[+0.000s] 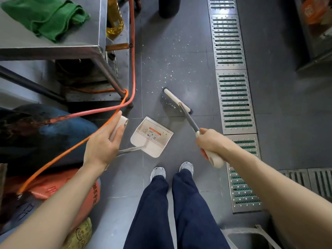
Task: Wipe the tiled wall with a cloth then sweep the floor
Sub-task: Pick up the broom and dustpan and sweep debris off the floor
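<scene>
Cloth (47,17): green, crumpled, lying on steel table top, upper left.
Broom (177,102): cream head with dark bristles, set on grey floor (188,51) at a slant; grey shaft rising to cream grip.
Crumbs (169,69): white specks scattered on tiles beyond broom head, a few caught against bristles.
Dustpan (151,136): cream, orange label inside, toothed comb edge, resting on floor just beside broom head, mouth facing it; thin grey handle angling up to cream grip.
</scene>
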